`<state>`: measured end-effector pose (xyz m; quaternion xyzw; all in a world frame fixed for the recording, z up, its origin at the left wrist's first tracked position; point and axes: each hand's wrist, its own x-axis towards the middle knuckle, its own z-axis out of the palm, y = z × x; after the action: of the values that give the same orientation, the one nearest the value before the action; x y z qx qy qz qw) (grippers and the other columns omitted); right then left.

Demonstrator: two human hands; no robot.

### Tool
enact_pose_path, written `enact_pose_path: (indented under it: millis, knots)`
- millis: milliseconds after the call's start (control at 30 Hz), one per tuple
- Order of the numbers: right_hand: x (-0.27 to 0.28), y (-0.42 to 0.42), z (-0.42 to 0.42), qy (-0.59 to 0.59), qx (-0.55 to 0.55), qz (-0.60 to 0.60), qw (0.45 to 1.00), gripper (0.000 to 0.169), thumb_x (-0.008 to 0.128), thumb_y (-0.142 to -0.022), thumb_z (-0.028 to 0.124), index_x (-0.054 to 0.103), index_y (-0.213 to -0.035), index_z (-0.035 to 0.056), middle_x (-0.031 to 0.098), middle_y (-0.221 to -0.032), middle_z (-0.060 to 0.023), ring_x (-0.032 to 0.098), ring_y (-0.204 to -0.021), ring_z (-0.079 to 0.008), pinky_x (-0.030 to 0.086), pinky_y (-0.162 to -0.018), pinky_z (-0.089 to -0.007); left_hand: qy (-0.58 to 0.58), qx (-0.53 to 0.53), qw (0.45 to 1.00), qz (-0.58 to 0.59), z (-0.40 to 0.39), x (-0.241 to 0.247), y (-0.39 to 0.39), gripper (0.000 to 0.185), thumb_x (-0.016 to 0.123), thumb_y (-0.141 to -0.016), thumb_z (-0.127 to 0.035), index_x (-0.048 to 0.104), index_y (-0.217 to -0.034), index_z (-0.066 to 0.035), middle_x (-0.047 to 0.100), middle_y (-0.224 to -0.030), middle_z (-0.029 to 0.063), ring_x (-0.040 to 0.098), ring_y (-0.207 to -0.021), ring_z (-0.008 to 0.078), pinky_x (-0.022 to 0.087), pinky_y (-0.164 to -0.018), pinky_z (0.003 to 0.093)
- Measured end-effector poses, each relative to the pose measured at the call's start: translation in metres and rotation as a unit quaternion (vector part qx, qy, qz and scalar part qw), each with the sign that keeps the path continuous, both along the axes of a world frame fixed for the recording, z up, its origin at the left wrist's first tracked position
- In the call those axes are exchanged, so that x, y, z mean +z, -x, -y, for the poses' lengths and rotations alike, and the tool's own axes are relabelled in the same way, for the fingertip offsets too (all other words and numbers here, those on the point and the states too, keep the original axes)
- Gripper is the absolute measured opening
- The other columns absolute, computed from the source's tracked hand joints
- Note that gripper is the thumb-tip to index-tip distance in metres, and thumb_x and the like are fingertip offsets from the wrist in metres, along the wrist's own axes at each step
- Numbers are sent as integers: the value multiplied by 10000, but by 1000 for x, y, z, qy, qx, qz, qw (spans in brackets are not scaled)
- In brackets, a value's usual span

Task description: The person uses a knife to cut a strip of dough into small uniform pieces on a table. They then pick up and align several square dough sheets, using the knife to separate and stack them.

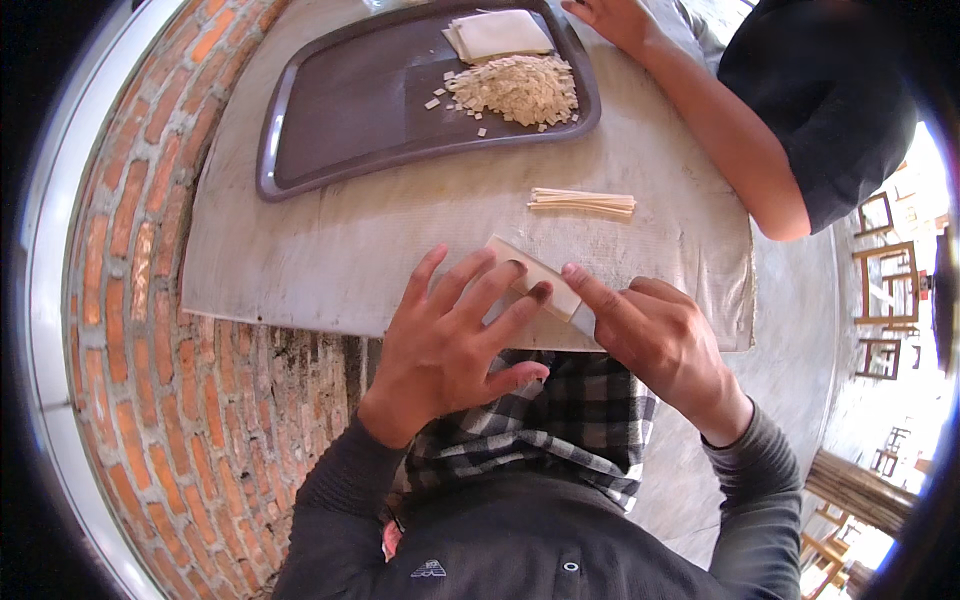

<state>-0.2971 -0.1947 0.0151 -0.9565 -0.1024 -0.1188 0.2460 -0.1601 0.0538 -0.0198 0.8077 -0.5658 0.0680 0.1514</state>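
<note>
My left hand [457, 330] is spread over a pale, flat rectangular piece [559, 298], its index and middle fingertips pressing the piece down near the table's front edge. In my right hand [664, 341] is a knife; only a grey part of its blade [584, 321] shows beside the piece, and its handle is hidden in my fist. My right index finger stretches forward along the piece's far edge. Beyond my hands lies a small bundle of thin, pale strips [581, 201], side by side on the table cover.
A dark tray [337, 112] farther back holds a heap of small pale squares [521, 90] and a stack of pale sheets [501, 34]. Another person's arm [720, 127] rests on the right of the covered table [360, 240]. A brick wall [165, 360] runs along the left.
</note>
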Motion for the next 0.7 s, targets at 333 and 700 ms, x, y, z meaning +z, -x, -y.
enact_pose_path:
  millis: [333, 700]
  knots:
    - [-1, -9, 1, 162, 25, 2, 986, 735, 742, -884, 205, 658, -1608, 108, 433, -723, 64, 544, -651, -97, 387, -609, -325, -14, 14, 1000, 22, 3, -3, 1, 720, 661, -979, -825, 805, -1371, -238, 669, -1456, 70, 598, -1453, 328, 356, -1258, 679]
    - [-6, -14, 4, 178, 24, 31, 983, 626, 745, -877, 226, 779, -1500, 177, 368, -692, 97, 468, -591, -49, 315, -571, -297, -14, 39, 999, -15, 5, -4, 4, 540, 676, -1008, -753, 799, -1328, -337, 676, -1468, -7, 592, -1480, 294, 338, -1253, 675]
